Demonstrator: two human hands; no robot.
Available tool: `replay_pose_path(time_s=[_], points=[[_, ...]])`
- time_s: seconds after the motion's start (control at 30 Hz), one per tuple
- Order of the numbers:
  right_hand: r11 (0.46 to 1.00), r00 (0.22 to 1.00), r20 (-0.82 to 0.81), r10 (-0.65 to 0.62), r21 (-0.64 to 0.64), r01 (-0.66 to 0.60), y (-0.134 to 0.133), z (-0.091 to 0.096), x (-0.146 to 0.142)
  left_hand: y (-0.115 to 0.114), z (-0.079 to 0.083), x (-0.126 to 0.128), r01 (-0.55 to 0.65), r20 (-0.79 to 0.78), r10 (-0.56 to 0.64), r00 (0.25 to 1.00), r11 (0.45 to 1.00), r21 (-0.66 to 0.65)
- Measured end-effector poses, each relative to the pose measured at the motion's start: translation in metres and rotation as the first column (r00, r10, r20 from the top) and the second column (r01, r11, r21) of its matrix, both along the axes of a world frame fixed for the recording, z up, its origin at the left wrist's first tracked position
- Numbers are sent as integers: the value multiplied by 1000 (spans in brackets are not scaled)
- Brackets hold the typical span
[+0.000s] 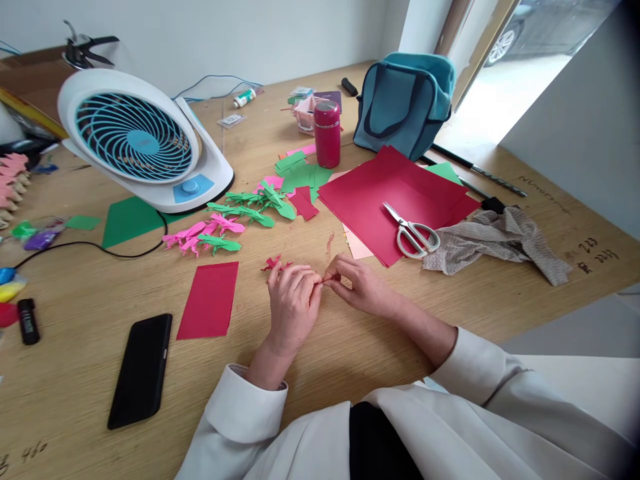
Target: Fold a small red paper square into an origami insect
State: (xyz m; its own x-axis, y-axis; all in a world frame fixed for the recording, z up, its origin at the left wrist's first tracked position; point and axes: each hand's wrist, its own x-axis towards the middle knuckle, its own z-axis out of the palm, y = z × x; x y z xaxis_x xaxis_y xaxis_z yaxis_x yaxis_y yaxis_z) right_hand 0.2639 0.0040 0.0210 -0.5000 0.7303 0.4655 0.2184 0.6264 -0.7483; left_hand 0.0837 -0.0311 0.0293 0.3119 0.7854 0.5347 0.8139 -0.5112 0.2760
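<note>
My left hand and my right hand meet over the wooden table, both pinched on a small folded red paper piece whose points stick out past my left fingers. A red paper rectangle lies flat just left of my left hand. A black phone rests further left and nearer to me. Finished folded paper figures in green and pink lie in a row beyond my hands.
A white and blue fan stands at the back left, its black cable running across the table. Red paper sheets carry white scissors. A grey cloth, a red bottle and a blue bag sit beyond.
</note>
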Motion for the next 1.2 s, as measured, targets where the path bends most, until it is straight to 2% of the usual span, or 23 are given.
replay_pose_path(time_s=[0.13,0.23,0.33,0.43,0.5,0.57,0.63,0.7,0.77,0.83,1.0,1.1,1.2], points=[[999,1000,10,-29,19,29,0,-1,1,0,2,1,2,48,0,999,999,-45],[1000,1000,16,-15,10,15,-1,-1,1,3,1,0,64,271,-20,962,986,-153],[999,999,49,-10,44,8,-1,0,0,7,-5,-2,152,548,18,836,953,-262],[995,996,71,-52,85,46,-1,1,-2,8,-12,0,255,754,119,646,898,-360],[997,997,67,-45,58,42,-1,1,-2,8,-16,2,347,836,192,513,845,-406],[1000,999,49,-6,-27,8,-1,0,-3,7,-17,4,386,859,231,457,819,-425],[991,999,28,24,-129,-20,-2,-2,-4,6,-16,5,340,829,217,516,836,-431],[979,1000,15,23,-201,-20,-3,-3,-4,6,-13,3,258,757,176,629,871,-418],[972,1000,19,9,-233,-5,-4,-5,-5,6,-11,1,201,685,143,714,896,-396],[972,1000,28,0,-236,6,-5,-5,-5,7,-8,-1,177,642,121,757,908,-380],[972,999,40,30,-233,-19,-6,-4,-7,7,-8,0,166,584,69,809,926,-340],[969,999,24,43,-243,-36,-7,-6,-9,7,-11,0,145,584,69,809,939,-312],[955,1000,-2,24,-294,-23,-7,-9,-11,6,-13,1,142,598,113,794,921,-362]])
